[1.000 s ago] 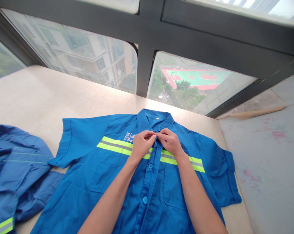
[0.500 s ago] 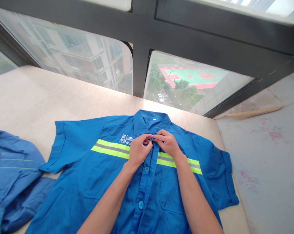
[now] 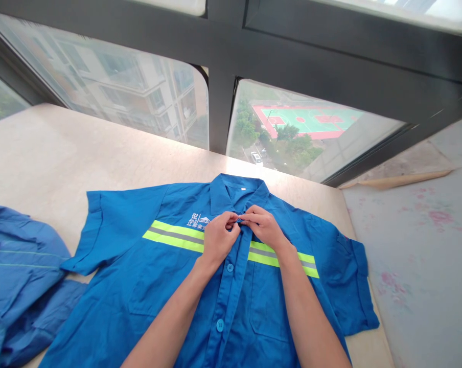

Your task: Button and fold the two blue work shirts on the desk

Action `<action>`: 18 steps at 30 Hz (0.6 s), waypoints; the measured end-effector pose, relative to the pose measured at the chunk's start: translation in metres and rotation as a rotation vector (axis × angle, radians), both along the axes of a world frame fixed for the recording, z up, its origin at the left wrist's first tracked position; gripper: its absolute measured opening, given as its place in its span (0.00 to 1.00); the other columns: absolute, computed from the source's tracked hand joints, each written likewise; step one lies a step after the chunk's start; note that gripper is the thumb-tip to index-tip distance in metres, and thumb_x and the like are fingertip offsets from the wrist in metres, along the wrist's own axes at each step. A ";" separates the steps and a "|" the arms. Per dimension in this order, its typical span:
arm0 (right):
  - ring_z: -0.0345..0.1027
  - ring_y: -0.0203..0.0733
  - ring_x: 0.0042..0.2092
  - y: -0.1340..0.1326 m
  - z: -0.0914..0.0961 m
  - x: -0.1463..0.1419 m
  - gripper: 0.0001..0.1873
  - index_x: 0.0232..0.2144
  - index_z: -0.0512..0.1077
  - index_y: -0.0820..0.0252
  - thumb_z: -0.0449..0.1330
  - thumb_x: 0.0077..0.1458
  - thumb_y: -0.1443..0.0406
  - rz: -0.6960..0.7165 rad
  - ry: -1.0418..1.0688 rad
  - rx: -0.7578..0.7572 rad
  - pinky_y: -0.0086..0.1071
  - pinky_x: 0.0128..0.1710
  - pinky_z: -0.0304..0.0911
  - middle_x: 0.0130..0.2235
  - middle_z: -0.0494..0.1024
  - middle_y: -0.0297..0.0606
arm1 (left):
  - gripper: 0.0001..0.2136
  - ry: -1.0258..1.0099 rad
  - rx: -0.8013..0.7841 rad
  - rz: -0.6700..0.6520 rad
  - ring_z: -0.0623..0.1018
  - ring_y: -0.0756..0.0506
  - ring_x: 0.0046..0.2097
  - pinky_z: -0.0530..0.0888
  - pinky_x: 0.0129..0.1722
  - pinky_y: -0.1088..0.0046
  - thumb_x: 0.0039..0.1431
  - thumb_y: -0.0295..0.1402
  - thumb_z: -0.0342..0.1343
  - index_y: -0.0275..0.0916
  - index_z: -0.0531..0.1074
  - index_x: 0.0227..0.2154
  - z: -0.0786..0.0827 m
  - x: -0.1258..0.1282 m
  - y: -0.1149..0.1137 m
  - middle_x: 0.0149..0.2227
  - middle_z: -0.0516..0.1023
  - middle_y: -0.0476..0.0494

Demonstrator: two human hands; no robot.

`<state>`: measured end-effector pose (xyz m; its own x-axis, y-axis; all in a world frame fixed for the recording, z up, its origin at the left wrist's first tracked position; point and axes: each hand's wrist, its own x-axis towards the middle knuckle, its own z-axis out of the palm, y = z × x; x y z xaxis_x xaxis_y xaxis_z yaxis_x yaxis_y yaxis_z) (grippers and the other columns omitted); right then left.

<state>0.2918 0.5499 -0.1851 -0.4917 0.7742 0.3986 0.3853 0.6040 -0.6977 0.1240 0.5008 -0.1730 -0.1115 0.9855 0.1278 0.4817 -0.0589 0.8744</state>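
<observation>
A blue short-sleeved work shirt with a yellow and grey reflective band lies front up on a beige ledge, collar toward the window. Both my hands meet at the top of its button placket, just below the collar. My left hand pinches the left edge of the placket with fingers closed. My right hand pinches the right edge against it, fingertips touching the left ones. The top button is hidden between the fingers. Two lower buttons show fastened.
Another crumpled blue garment with reflective trim lies at the left edge of the ledge. A dark-framed window runs behind the ledge. To the right is a pale stained surface with a strip of brown paper.
My hands have stayed pinched at the top of the placket with small finger movements. The view has shifted slightly, so the shirt sits a little further left.
</observation>
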 end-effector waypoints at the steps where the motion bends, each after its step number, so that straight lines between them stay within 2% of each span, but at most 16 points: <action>1: 0.69 0.39 0.37 0.000 0.001 0.000 0.12 0.41 0.80 0.54 0.57 0.61 0.67 0.006 -0.002 -0.009 0.32 0.37 0.67 0.35 0.74 0.39 | 0.10 0.022 0.011 0.001 0.79 0.48 0.38 0.76 0.39 0.72 0.52 0.22 0.56 0.41 0.75 0.36 0.000 0.000 0.000 0.35 0.80 0.50; 9: 0.68 0.38 0.37 0.000 0.011 0.002 0.11 0.42 0.79 0.54 0.57 0.62 0.67 0.043 -0.022 -0.121 0.31 0.36 0.65 0.34 0.72 0.37 | 0.08 0.092 0.093 -0.008 0.76 0.48 0.37 0.73 0.37 0.73 0.53 0.22 0.57 0.40 0.74 0.34 -0.001 -0.002 0.001 0.33 0.77 0.49; 18: 0.67 0.41 0.41 0.000 0.021 -0.004 0.10 0.38 0.75 0.58 0.53 0.63 0.70 0.033 -0.132 -0.126 0.36 0.44 0.64 0.37 0.71 0.39 | 0.07 0.081 0.110 -0.032 0.75 0.48 0.35 0.72 0.35 0.73 0.53 0.23 0.56 0.41 0.74 0.33 0.003 -0.003 0.001 0.32 0.77 0.49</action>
<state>0.2879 0.5502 -0.1642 -0.5595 0.7965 0.2294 0.4600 0.5286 -0.7134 0.1208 0.5020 -0.1696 -0.0655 0.9678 0.2430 0.5465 -0.1690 0.8202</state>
